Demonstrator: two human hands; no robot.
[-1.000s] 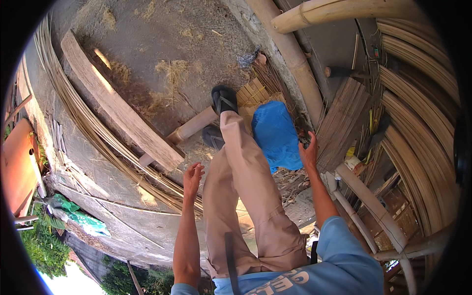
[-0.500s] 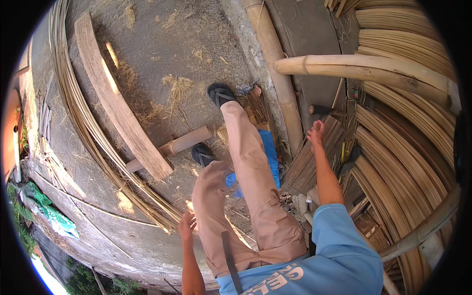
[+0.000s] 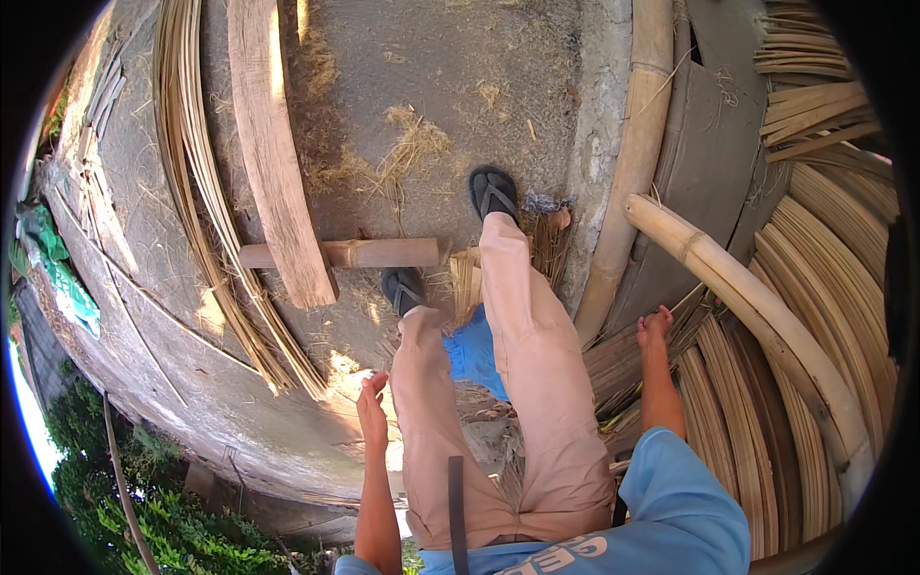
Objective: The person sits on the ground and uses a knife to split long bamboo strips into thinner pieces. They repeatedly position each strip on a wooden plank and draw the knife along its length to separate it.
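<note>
My left hand hangs beside my left thigh with its fingers stretched and nothing in it. My right hand is held out to the right, fingers loosely bent and apart, with nothing in it. Dark weathered boards lie on the ground nearest to it. A bundle of long thin bamboo strips runs along the ground ahead of the left hand. Beside the strips, a long wooden plank rests across a short bamboo piece. Blue plastic sheeting shows between my legs.
A thick bamboo pole lies along a concrete edge ahead right. Another bamboo pole crosses above stacked bundles of split bamboo on the right. Straw scraps litter the ground. Green plastic lies far left.
The view has turned, so the plank and strips now look straighter ahead. My right hand sits lower and farther right in view. My sandalled feet appear in nearly the same stance.
</note>
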